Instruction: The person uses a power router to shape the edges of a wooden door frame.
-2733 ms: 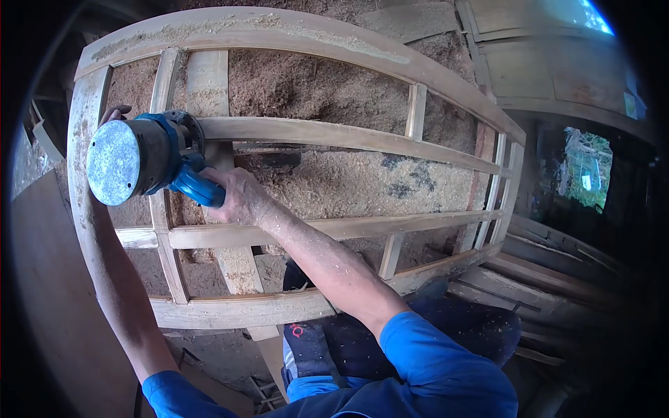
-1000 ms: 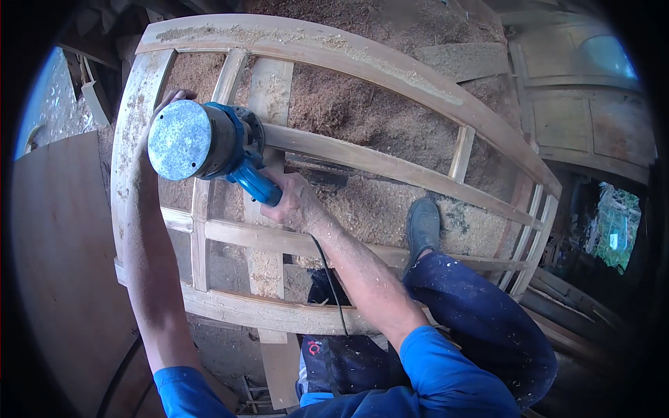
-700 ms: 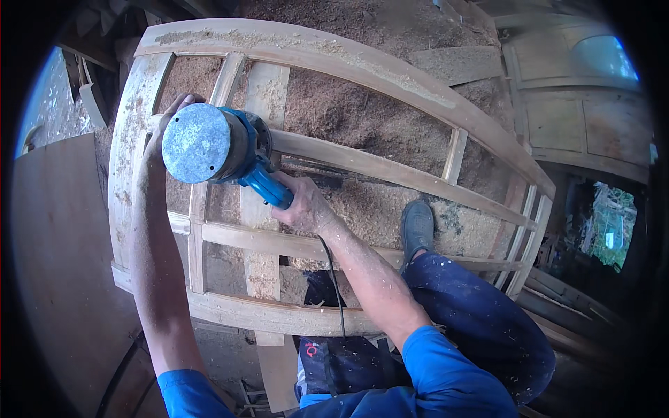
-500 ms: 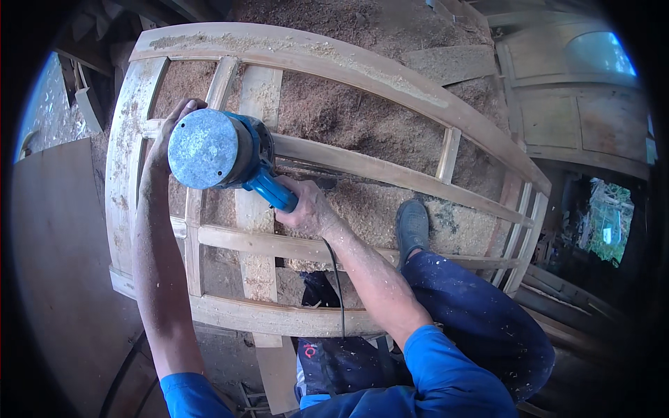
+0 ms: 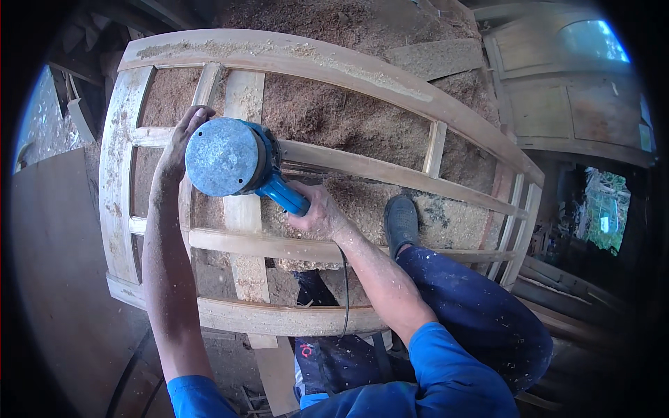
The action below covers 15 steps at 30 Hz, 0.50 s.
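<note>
— Where is the power tool [image 5: 224, 157]?

— Above the left part of a wooden frame [image 5: 258, 317], beside the upper inner bar [image 5: 362, 167], its round grey top facing up, inside the frame's outer edges.

— And the hands?

— The right hand [image 5: 317, 209] is wrapped around the blue handle [image 5: 284, 195]. The left hand [image 5: 189, 129] is at the tool's left side; its palm is hidden, so I cannot tell whether it grips.

— What room is around them?

— To the right, gaps between bars show sawdust [image 5: 327, 104]. A shoe [image 5: 401, 221] stands in the middle gap. A black cord [image 5: 346, 292] crosses the near edge.
</note>
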Available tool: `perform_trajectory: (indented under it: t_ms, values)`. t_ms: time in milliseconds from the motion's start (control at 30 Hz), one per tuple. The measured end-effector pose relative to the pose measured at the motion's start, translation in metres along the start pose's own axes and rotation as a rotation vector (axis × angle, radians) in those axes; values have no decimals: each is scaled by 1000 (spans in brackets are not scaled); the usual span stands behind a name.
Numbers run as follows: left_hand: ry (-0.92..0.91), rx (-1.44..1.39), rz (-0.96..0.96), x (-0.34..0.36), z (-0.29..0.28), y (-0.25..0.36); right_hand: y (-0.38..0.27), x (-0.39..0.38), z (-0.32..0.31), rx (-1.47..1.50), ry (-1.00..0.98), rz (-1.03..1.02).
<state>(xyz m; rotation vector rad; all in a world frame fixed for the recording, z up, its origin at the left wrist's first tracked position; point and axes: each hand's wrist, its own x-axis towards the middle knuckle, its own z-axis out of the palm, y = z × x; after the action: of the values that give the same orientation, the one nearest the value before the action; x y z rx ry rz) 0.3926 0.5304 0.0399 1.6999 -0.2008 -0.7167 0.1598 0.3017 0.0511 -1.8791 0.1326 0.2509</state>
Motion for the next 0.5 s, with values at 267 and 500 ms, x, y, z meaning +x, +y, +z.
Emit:
perform_trajectory:
  t_ms: [267,500]
  values:
    - [7,52,70,-4,36,6,14,-20,-19,-50,25,7]
    - [-91,100,60,4,133,12,52,-84,-69,-55,139,99]
